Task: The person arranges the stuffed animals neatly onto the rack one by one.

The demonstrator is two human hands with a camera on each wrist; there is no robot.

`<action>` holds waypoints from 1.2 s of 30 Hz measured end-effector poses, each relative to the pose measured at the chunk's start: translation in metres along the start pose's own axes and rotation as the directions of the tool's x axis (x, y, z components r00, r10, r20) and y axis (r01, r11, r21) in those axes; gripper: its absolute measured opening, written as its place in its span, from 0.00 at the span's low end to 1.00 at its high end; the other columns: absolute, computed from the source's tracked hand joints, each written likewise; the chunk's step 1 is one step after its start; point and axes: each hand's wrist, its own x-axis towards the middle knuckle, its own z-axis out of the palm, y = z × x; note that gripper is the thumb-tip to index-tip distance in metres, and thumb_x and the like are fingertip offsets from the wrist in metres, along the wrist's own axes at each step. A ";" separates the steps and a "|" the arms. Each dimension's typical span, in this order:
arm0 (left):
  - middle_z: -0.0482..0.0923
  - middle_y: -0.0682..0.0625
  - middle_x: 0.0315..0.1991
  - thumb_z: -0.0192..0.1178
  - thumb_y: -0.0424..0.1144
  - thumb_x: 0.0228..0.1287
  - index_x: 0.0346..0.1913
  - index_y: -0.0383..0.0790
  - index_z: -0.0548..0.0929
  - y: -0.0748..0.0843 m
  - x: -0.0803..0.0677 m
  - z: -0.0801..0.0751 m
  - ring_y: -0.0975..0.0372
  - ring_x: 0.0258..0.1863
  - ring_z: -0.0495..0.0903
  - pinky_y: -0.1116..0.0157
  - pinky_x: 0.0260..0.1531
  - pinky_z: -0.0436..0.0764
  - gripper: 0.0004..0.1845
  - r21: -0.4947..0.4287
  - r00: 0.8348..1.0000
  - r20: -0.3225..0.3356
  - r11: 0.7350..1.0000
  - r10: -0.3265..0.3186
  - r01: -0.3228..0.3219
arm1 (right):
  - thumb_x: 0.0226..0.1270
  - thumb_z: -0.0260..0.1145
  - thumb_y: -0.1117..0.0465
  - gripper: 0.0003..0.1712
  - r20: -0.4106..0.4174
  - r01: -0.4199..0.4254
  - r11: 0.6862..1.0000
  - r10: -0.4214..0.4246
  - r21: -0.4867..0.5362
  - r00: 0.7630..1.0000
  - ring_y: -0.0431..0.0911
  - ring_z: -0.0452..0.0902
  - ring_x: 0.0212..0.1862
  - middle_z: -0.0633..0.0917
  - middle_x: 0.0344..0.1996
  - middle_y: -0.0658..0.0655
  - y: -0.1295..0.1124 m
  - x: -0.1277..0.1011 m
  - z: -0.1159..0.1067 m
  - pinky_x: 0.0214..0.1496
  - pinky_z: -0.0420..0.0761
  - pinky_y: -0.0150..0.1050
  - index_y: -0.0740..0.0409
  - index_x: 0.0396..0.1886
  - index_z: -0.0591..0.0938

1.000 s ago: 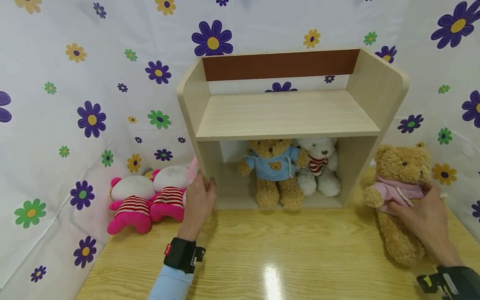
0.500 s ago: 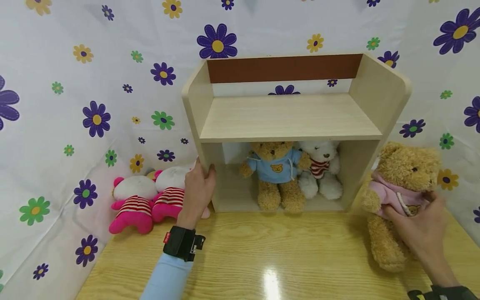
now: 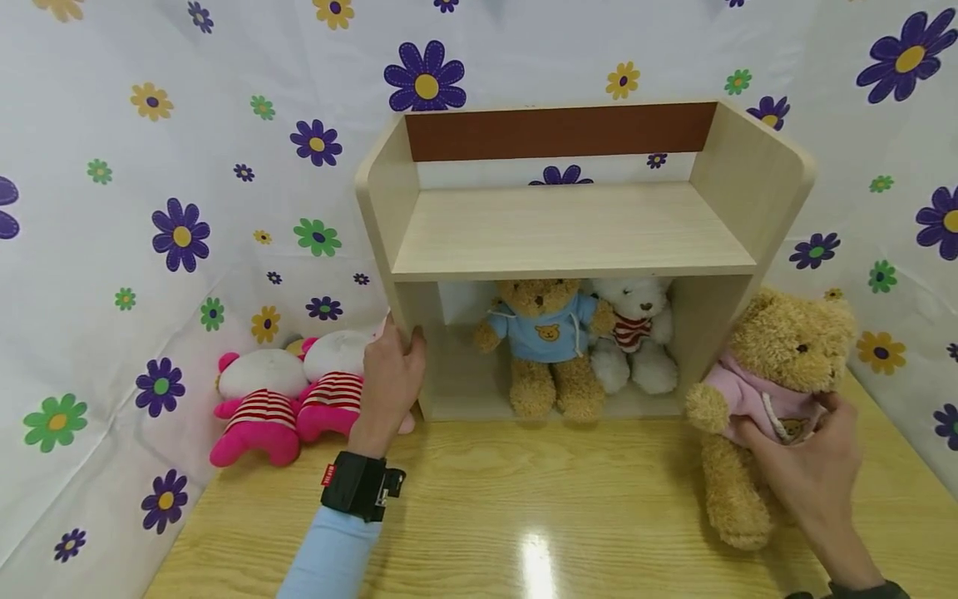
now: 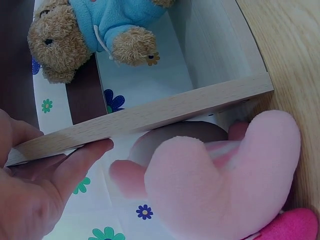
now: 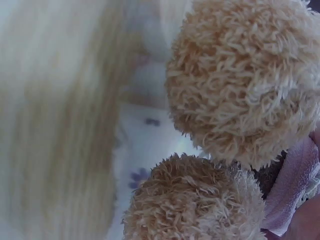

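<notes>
A light wooden shelf unit (image 3: 569, 229) stands on the table (image 3: 524, 507). In its lower compartment sit a brown bear in a blue hoodie (image 3: 545, 341) (image 4: 80, 35) and a white bear in a striped shirt (image 3: 634, 337). My left hand (image 3: 391, 383) grips the shelf's left side panel (image 4: 150, 117), thumb on the inner face. My right hand (image 3: 804, 462) holds a tan bear in a pink hoodie (image 3: 771, 391) (image 5: 240, 115) by its body, lifted beside the shelf's right side panel.
Two pink and white plush toys in striped shirts (image 3: 295, 391) lie left of the shelf, one pink ear (image 4: 225, 175) close to my left hand. A flowered white cloth (image 3: 150, 208) hangs behind and at both sides. The top shelf board holds nothing.
My right hand has lifted the tan bear and carried it left, closer to the shelf's right side. The left hand stays on the side panel.
</notes>
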 end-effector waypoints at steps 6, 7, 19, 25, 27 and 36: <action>0.76 0.31 0.66 0.51 0.40 0.78 0.75 0.33 0.63 0.001 0.000 -0.001 0.41 0.58 0.83 0.43 0.50 0.84 0.28 -0.011 0.999 0.027 1.000 -0.018 0.018 | 0.35 0.86 0.63 0.52 -0.022 0.025 1.000 -0.025 -0.006 0.999 0.31 0.62 0.31 0.76 0.40 0.54 -0.001 -0.011 -0.001 0.27 0.59 0.23 0.70 0.63 0.70; 0.76 0.31 0.66 0.51 0.40 0.79 0.76 0.33 0.63 0.001 0.000 -0.001 0.41 0.58 0.83 0.43 0.50 0.84 0.28 -0.012 0.999 0.029 1.000 -0.021 0.021 | 0.35 0.86 0.63 0.52 -0.024 0.026 1.000 -0.026 -0.007 0.999 0.31 0.61 0.31 0.76 0.39 0.54 -0.002 -0.012 -0.002 0.27 0.59 0.23 0.70 0.63 0.70; 0.77 0.31 0.66 0.51 0.40 0.79 0.76 0.34 0.63 0.001 -0.001 0.001 0.41 0.57 0.84 0.43 0.49 0.85 0.28 -0.015 1.000 0.012 1.000 -0.004 0.004 | 0.29 0.89 0.63 0.55 -0.031 0.081 0.997 -0.081 0.006 0.996 0.21 0.62 0.23 0.75 0.35 0.51 -0.005 -0.026 -0.003 0.22 0.64 0.18 0.70 0.61 0.71; 0.77 0.31 0.66 0.51 0.41 0.79 0.75 0.35 0.64 0.001 -0.001 0.001 0.41 0.59 0.83 0.43 0.51 0.84 0.28 -0.006 1.000 0.009 1.000 -0.008 0.008 | 0.31 0.88 0.64 0.55 -0.009 0.073 0.997 -0.073 0.040 0.997 0.19 0.66 0.27 0.77 0.39 0.56 -0.018 -0.038 0.000 0.25 0.67 0.15 0.70 0.63 0.71; 0.76 0.31 0.66 0.51 0.41 0.79 0.75 0.35 0.63 0.001 -0.001 0.000 0.41 0.59 0.82 0.42 0.52 0.84 0.28 -0.005 1.000 0.014 1.000 -0.014 0.014 | 0.31 0.88 0.66 0.55 0.010 0.077 0.995 -0.077 0.063 0.997 0.19 0.67 0.32 0.78 0.41 0.59 -0.025 -0.042 0.002 0.27 0.68 0.14 0.70 0.64 0.70; 0.74 0.32 0.69 0.51 0.41 0.79 0.78 0.37 0.61 0.003 -0.002 0.000 0.40 0.61 0.81 0.43 0.52 0.83 0.29 -0.002 0.999 0.026 1.000 -0.029 0.029 | 0.34 0.88 0.67 0.54 0.135 0.142 0.977 -0.164 0.156 0.977 0.22 0.70 0.40 0.81 0.45 0.67 -0.059 -0.059 0.028 0.33 0.74 0.13 0.71 0.64 0.70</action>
